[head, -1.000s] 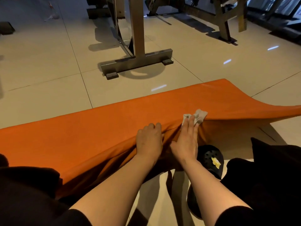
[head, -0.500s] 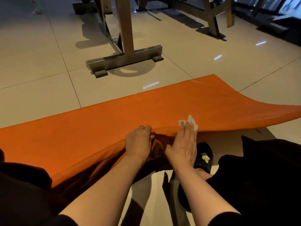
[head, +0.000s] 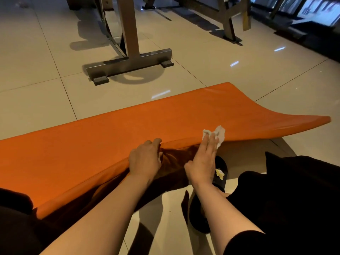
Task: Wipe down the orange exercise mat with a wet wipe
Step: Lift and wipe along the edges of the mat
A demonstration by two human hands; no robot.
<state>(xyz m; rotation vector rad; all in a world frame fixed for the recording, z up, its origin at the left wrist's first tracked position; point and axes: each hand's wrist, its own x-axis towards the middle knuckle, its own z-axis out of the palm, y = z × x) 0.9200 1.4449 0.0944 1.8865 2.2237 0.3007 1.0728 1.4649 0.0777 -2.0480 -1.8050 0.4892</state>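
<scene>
The orange exercise mat (head: 114,137) stretches across the tiled floor, its near edge lifted and draped toward my lap, its right end curling up off the floor. My left hand (head: 145,159) grips that raised near edge, fingers curled over the fold. My right hand (head: 203,162) lies flat with fingers extended, pressing a crumpled white wet wipe (head: 216,135) against the mat's near edge just right of the left hand. Most of the wipe sticks out beyond the fingertips.
A metal equipment stand (head: 128,63) rests on the floor beyond the mat. More gym frames (head: 230,21) stand at the back right. A black slipper with a yellow ornament (head: 219,172) sits under my right wrist. My dark-clothed knees flank the arms.
The right hand has drawn back slightly along the mat's edge with the wipe, then pushed forward a little. The left hand keeps its hold. The camera view has shifted.
</scene>
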